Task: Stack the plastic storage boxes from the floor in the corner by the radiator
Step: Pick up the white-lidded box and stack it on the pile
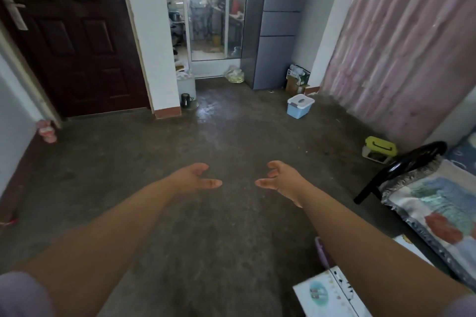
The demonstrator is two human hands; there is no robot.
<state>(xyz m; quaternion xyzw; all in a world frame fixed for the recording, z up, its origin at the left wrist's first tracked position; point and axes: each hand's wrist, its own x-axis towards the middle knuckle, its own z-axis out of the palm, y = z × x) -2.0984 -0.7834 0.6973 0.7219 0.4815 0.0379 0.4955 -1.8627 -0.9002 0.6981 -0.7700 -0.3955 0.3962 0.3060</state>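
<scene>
A light blue storage box (298, 106) with a white lid stands on the floor at the far right, near the fridge. A yellow-green lidded box (379, 150) sits against the pink curtain wall, further right and nearer. My left hand (195, 177) and my right hand (279, 179) are stretched out side by side over the bare concrete floor, fingers apart, holding nothing. Both boxes are well beyond my hands. A white box lid with a sticker (332, 293) shows at the bottom right under my right forearm.
A dark wooden door (69, 33) stands at the left and a glass door (213, 15) straight ahead beside a grey fridge (275, 23). A black-framed seat with a patterned cover (432, 198) is at the right. Cardboard boxes (296, 80) sit by the fridge.
</scene>
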